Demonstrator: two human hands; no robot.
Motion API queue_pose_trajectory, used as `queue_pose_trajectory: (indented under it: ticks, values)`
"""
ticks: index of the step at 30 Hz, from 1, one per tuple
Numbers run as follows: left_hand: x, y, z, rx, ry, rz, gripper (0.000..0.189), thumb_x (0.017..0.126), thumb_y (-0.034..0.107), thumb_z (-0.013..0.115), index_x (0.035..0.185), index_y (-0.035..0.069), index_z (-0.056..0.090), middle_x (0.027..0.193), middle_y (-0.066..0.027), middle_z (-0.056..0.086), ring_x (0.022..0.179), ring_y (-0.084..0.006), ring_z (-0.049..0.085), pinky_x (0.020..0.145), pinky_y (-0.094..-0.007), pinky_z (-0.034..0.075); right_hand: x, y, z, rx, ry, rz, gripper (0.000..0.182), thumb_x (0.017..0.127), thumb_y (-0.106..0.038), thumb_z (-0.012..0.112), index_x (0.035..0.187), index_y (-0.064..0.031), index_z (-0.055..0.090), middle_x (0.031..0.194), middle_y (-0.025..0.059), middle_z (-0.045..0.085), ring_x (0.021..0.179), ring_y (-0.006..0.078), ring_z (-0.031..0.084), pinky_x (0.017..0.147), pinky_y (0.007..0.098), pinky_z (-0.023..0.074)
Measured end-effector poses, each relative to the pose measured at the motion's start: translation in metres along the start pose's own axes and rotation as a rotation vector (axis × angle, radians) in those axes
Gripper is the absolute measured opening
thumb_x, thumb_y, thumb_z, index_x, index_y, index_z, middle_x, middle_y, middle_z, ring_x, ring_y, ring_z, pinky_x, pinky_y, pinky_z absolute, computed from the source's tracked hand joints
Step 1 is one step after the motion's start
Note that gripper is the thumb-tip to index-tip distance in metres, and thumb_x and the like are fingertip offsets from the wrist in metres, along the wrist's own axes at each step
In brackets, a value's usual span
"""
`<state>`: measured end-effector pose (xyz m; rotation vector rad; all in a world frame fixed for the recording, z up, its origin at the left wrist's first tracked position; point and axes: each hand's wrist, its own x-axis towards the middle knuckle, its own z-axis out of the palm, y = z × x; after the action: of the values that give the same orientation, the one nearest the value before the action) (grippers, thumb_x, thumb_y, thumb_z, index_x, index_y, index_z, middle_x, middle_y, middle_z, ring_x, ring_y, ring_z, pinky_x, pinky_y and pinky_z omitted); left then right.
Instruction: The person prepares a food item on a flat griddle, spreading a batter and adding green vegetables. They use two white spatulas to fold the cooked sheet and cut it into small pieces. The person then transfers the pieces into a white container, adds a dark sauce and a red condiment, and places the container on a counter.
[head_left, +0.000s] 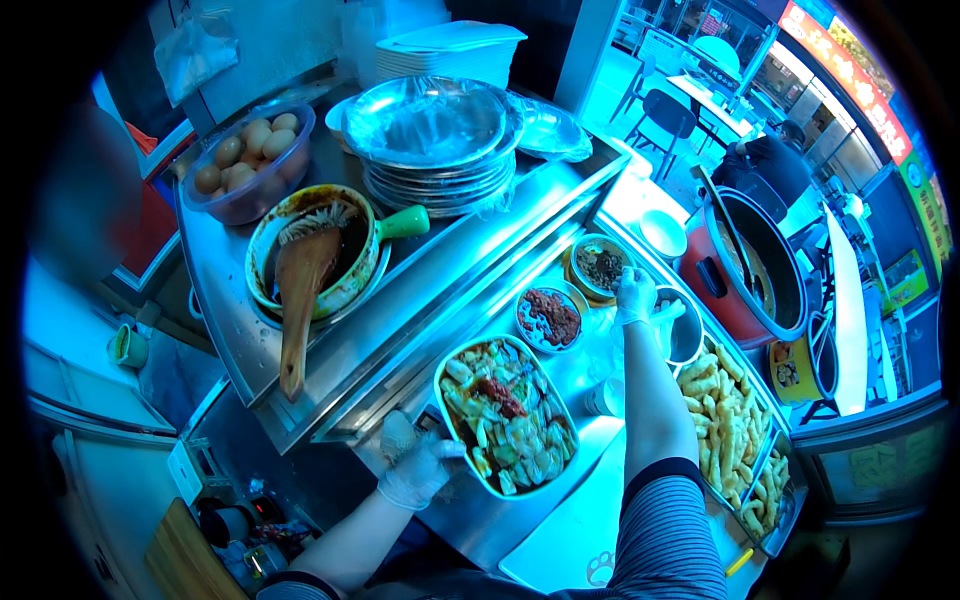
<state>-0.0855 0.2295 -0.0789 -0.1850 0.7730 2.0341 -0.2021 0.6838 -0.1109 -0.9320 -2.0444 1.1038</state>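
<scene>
My gloved left hand grips the lower left rim of a rectangular takeaway container filled with sauced vegetables and a red dollop. My gloved right hand reaches to the right edge of a round bowl of dark seasoning; its fingertips look pinched, and whether they hold anything cannot be told. Left of that bowl and lower, a clear bowl of red chopped sauce stands on the steel counter. A round pot with a white rim is just right of my right wrist.
Fried dough pieces fill a tray at right, beside a red cooker. On the upper counter are a pan with a wooden spatula, stacked metal plates and an egg basket. A person sits beyond the counter.
</scene>
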Motion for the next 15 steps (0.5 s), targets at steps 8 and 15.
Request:
queue_pose_trajectory:
  ticks: [8, 15]
  values:
    - [-0.009, 0.016, 0.001, 0.039, -0.007, -0.027, 0.067, 0.072, 0.008, 0.063, 0.134, 0.003, 0.037, 0.126, -0.0118, 0.052, 0.116, -0.0268, 0.052, 0.098, -0.0415, 0.045, -0.033, -0.025, 0.003, 0.409, -0.196, 0.249, 0.018, 0.089, -0.009, 0.054, 0.094, 0.0071, 0.06, 0.072, 0.0122, 0.062, 0.055, 0.0167, 0.06, 0.05, 0.0272, 0.0496]
    - [-0.003, 0.022, 0.002, 0.039, -0.022, 0.018, 0.061, 0.073, 0.011, 0.064, 0.129, 0.002, 0.042, 0.122, -0.0108, 0.054, 0.112, -0.0238, 0.055, 0.095, -0.0377, 0.047, -0.039, -0.041, 0.003, 0.767, 0.005, 0.704, 0.012, 0.086, -0.009, 0.059, 0.088, 0.0033, 0.056, 0.077, 0.0112, 0.062, 0.059, 0.0202, 0.061, 0.051, 0.0287, 0.0514]
